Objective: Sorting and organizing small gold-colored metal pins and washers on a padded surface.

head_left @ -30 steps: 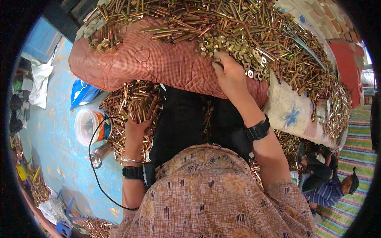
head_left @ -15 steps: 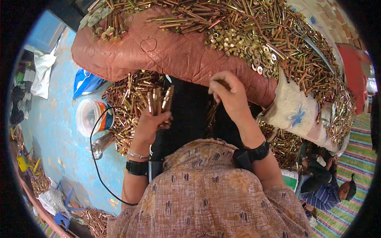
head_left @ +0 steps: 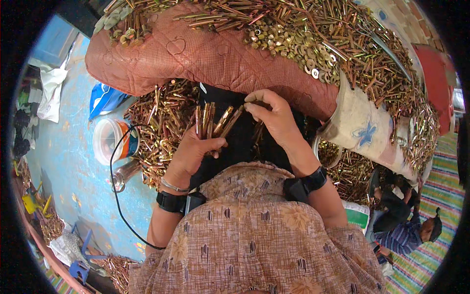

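My left hand (head_left: 188, 154) is closed around a bunch of brassy anchor bolts (head_left: 209, 120), their ends fanning up past the fingers. One of them leans toward my right hand (head_left: 274, 117), whose thumb and fingers are pinched together at that bolt's tip. Whatever sits in this pinch is too small to make out. Beyond the hands, a red quilted cushion (head_left: 196, 61) lies across. Brass nuts (head_left: 279, 41) and flat washers (head_left: 313, 68) are heaped on its far side, beside a large pile of long bolts (head_left: 377, 68).
More bolts lie in a heap (head_left: 161, 110) beside my left arm. Left of them stand a clear plastic tub (head_left: 104, 142) and a clear jar (head_left: 125, 175) on the blue floor. A black cable (head_left: 115, 196) loops near my left forearm. Another person (head_left: 404, 235) sits at the lower right.
My hands have come closer together. The left one moved right with the bolts, and the right one moved slightly left, its fingers now meeting a bolt's tip.
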### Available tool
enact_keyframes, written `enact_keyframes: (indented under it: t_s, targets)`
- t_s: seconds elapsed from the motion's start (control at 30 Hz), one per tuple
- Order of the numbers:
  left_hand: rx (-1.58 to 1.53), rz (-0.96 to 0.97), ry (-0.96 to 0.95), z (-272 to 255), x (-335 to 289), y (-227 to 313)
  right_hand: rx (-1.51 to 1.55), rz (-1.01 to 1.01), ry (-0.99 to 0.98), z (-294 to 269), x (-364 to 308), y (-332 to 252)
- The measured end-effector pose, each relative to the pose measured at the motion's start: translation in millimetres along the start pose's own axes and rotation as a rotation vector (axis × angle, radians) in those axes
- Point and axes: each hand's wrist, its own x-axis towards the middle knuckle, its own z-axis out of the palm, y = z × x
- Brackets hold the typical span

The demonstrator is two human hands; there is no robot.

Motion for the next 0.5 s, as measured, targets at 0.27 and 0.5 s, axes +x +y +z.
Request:
enact_keyframes:
  t_s: [0.27, 0.5]
  targets:
    - [-0.004, 0.019, 0.009, 2.7, -2.8, 2.5, 0.01, -0.019, 0.002, -3.3, -3.5, 3.1]
    - [0.065, 0.03, -0.013, 5.1, -5.1, 6.0, -0.062, -0.03, -0.034, -1.7, -3.8, 0.2]
